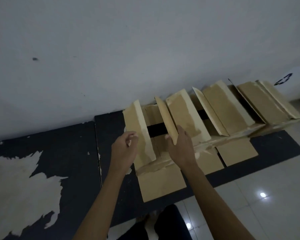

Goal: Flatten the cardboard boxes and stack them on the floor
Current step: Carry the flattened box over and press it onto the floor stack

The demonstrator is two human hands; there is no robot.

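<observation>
Boxes: three tan cardboard boxes (213,118) in a row against the wall, flaps standing up, tops open.
Nearest box (160,179): on the dark mat's (111,129) far edge.
Left hand (124,149): fingers loosely curled beside its left flap (142,134), contact unclear.
Right hand (179,146): fingers pinching its right flap (166,116).

both forearms bare, no sleeves or jewellery showing; dark trousers (170,222) at bottom edge.
</observation>
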